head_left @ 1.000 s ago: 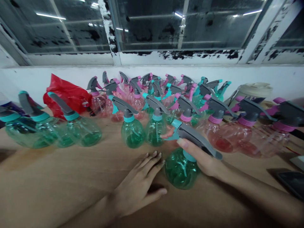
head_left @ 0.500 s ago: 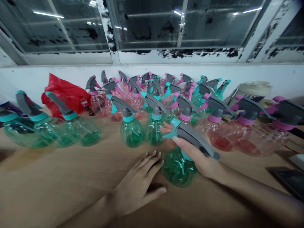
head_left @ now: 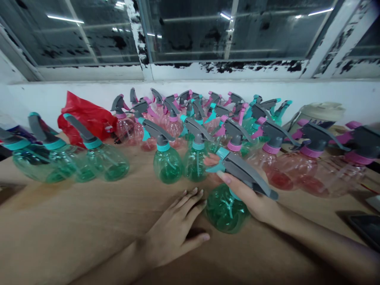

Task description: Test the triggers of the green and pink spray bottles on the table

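Note:
A green spray bottle (head_left: 227, 211) with a grey and turquoise trigger head stands tilted on the wooden table (head_left: 97, 225). My right hand (head_left: 247, 194) is wrapped round its neck and trigger head, thumb along the near side. To its left my left hand (head_left: 178, 225) lies flat on the table, fingers stretched out and holding nothing, the fingertips close by the bottle. Just beyond stand two more green spray bottles (head_left: 168, 166) with turquoise collars. Past my right hand is a row of pink spray bottles (head_left: 282, 174) with pink collars.
Several green spray bottles (head_left: 109, 164) stand at the left. Many pink and green ones crowd the back near a red plastic bag (head_left: 86, 120). A cream-coloured container (head_left: 322, 113) stands at the back right. A dark phone-like object (head_left: 368, 225) lies at the right edge.
The whole view has shifted slightly, so things appear a little further right. Both hands and the held spray bottle keep their places on the table.

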### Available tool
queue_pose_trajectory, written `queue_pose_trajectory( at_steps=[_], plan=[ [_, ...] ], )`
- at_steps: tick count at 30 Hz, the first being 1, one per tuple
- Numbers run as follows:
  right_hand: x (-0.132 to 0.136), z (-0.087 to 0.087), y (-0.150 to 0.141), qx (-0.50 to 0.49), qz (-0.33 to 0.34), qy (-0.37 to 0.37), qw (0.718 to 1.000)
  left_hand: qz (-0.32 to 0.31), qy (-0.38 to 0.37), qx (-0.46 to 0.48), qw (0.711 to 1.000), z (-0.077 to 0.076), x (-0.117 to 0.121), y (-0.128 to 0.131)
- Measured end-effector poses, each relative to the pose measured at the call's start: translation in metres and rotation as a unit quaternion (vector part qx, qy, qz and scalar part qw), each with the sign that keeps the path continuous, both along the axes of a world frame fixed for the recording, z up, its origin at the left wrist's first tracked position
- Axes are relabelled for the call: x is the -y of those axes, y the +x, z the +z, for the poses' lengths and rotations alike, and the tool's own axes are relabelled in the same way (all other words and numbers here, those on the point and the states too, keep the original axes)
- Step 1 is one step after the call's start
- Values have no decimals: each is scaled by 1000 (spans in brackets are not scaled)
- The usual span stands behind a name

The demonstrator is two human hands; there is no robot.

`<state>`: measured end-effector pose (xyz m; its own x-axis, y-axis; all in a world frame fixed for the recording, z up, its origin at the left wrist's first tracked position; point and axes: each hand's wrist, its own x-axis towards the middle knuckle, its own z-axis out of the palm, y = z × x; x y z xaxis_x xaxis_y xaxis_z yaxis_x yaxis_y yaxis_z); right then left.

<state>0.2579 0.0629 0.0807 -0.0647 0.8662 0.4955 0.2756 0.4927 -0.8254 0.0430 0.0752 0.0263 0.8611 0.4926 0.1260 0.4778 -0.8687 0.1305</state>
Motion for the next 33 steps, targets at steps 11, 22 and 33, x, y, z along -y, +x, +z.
queue_pose_trajectory(
  at_steps=[11, 22, 33],
  plan=[
    [2, 5, 2, -7, 40, -7, 999, -4, 10, -10, 1000, 0, -1, 0],
    [1, 9, 7, 25, 38, 16, 999, 5, -6, -17, 1000, 3, -1, 2],
    [1, 4, 3, 17, 30, -13, 999, 0, -2, -1, 1000, 0, -2, 2]
  ],
)
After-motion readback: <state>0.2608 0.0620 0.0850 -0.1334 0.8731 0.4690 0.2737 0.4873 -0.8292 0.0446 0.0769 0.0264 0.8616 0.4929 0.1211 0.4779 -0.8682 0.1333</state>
